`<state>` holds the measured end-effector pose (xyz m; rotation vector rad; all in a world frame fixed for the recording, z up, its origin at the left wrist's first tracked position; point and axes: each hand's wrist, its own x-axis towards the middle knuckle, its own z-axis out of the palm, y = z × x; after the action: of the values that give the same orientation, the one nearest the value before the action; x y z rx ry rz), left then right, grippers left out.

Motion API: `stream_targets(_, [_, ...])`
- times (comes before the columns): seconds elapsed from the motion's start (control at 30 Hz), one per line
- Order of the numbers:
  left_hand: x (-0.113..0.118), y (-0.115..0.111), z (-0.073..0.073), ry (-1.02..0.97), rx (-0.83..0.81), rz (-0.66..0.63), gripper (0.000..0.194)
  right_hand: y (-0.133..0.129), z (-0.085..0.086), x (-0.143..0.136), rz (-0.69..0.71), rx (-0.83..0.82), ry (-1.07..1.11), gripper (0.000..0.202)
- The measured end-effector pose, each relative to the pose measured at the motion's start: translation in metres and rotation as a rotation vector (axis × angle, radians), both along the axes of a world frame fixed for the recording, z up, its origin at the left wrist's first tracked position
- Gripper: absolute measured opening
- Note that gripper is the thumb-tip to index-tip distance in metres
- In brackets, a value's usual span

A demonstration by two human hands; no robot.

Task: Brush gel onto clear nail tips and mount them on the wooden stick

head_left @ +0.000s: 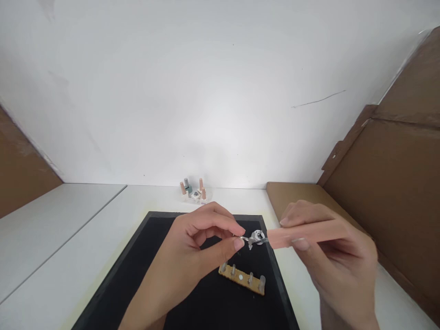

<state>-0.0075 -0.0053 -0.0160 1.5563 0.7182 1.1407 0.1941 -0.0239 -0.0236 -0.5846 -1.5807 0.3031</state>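
Above the black mat [137, 261], your left hand [195, 243] is pinching a small shiny piece [244, 238] between thumb and index fingertip, the remaining fingers curling loosely behind. The fingertips are hiding much of the piece, so its exact form is not showing. Your right hand [350, 270] is closing firmly on a pink handle [302, 233], thumb below and bent fingers above, and the handle's slim grey tip [264, 240] is pointing left toward the piece. Whether tip and piece are touching cannot be told from this view.

In this assessment, steadiness is governing the quality of the work. No support is showing under your hands; bracing them lightly against each other or the mat would be advisable. Your left fingertips are covering most of the piece, so a grip nearer its end would be exposing more of it. Light pressure and a shallow angle at the tip would be suiting so small an item.

Around the hands, a crumpled white item [257, 237] is sitting directly behind the tip, confusing its outline. Nearer you, a tan strip [245, 280] is carrying upright translucent pieces [262, 283]; a dropping wrist would be risking a knock there. Beyond the mat, a clear tray [210, 196] is holding small bottles [204, 193], well apart from your hands. At right, a flat brown board [292, 195] is lying on the white table, behind your right hand.
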Motion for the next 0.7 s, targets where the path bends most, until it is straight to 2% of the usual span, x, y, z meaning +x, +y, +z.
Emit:
stream_targets(0.3, [0.0017,0.0023,-0.0023,0.015,0.004,-0.021,0.027,-0.0011,-0.0045,0.0014,-0.080,0.032,0.056,0.009])
stream_targets(0.7, [0.0032,0.0059,-0.0005,0.046,-0.013,0.005,0.018,-0.0017,0.0003,-0.0033,0.060,-0.011,0.078,0.016])
